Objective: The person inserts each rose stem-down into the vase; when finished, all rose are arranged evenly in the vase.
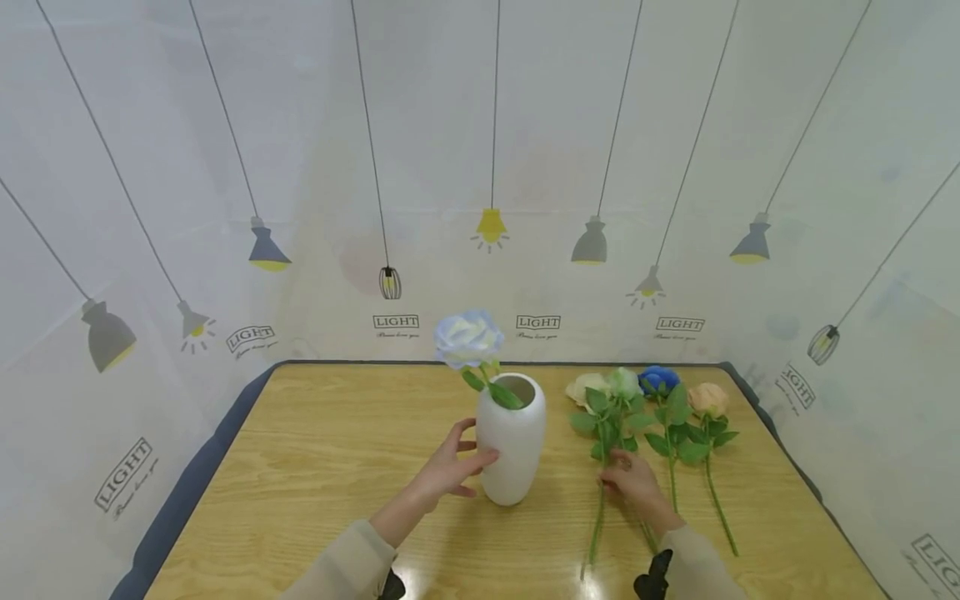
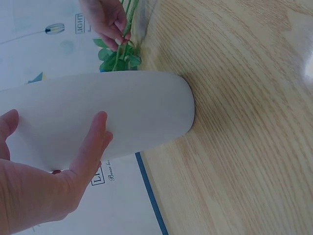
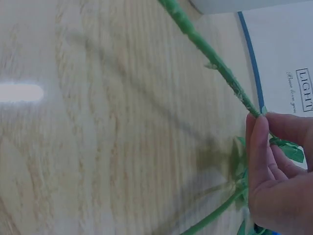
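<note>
A white vase (image 1: 512, 454) stands upright on the table, with a pale blue-and-white rose (image 1: 469, 337) in it leaning left over the rim. My left hand (image 1: 450, 468) holds the vase's left side, thumb in front and fingers toward the back. In the left wrist view the thumb lies across the vase wall (image 2: 142, 103). To the right, my right hand (image 1: 636, 483) pinches the green stem (image 3: 220, 66) of a rose between thumb and fingers. That stem is raised at its lower end, its shadow falling on the wood. Leaves overlap near its cream blossom (image 1: 587, 389).
Beside the right hand lie a pale green rose (image 1: 624, 383), a blue rose (image 1: 658, 380) and a peach rose (image 1: 708, 400), stems toward me. The wooden table (image 1: 330, 442) has a dark blue edge and meets a white backdrop (image 1: 420, 150) printed with lamps.
</note>
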Demonstrator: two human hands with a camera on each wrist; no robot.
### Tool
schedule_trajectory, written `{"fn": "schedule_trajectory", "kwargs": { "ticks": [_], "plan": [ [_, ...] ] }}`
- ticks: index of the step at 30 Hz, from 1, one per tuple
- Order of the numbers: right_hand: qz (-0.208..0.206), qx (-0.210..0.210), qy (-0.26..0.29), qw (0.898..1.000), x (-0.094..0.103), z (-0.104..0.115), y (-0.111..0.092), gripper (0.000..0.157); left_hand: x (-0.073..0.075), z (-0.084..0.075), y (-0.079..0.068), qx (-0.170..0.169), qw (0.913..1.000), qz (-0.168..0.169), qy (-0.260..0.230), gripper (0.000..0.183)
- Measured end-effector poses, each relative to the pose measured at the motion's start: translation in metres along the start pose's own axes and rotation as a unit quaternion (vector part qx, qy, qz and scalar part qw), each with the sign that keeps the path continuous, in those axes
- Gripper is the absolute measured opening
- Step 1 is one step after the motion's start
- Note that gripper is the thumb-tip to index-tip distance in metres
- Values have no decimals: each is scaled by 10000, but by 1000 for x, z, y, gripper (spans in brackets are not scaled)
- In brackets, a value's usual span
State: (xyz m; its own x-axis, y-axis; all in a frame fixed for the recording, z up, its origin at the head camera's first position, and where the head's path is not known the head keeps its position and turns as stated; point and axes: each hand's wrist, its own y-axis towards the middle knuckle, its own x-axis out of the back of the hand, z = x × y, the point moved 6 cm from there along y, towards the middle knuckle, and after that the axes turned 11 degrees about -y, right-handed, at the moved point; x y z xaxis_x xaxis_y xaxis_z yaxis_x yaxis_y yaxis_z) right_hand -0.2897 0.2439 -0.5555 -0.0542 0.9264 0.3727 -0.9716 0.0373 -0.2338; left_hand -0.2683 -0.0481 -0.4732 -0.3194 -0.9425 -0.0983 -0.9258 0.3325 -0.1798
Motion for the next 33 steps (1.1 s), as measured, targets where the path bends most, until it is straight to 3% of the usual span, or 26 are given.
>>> {"fn": "schedule_trajectory", "kwargs": {
  "ticks": [8, 15, 22, 29, 33],
  "plan": [
    [267, 355, 9, 9990, 4, 24, -4, 44, 0, 0, 0, -1, 10000, 16, -18, 79],
    [297, 677, 119, 9972, 8, 47, -5, 50, 0, -1, -1, -17, 10000, 28, -49, 79],
    [266, 1469, 595, 9870, 11, 80, -14, 56, 0, -1, -1, -27, 10000, 23, -41, 79],
    [36, 1319, 1028, 9859, 13, 103, -17, 59, 0, -1, 0, 2, 10000, -17, -26, 79],
    [-39, 1401, 1664, 9760, 14, 121, -22, 50, 0, -1, 0, 10, 10000, -37, 1, 78]
  ]
}}
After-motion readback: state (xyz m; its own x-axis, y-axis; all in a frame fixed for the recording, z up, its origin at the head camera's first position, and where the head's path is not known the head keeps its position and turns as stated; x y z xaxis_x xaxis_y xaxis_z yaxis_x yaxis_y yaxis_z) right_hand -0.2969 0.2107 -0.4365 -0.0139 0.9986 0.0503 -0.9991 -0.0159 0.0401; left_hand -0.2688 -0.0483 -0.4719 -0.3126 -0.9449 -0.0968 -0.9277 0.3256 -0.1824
